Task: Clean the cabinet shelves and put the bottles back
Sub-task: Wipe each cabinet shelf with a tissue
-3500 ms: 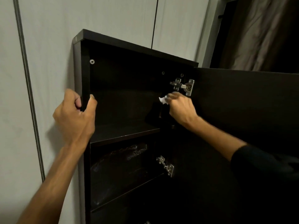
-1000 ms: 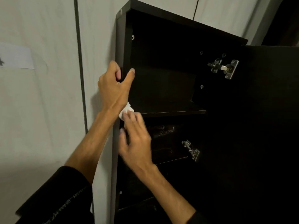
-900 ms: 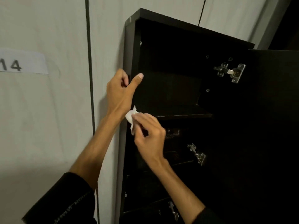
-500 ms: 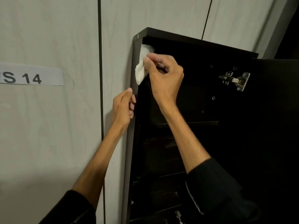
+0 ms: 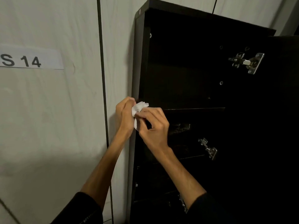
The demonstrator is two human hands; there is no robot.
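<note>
Cabinet (image 5: 142,62) stands upright; both hands pinch crumpled tissue (image 5: 138,109).

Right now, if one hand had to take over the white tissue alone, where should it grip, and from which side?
Probably the crumpled tuft at the top of the white tissue, pinched from the right, the open cabinet side. That tuft sticks out free above both hands; the lower part is covered, with the left hand to its left and the right hand over its front.
</note>
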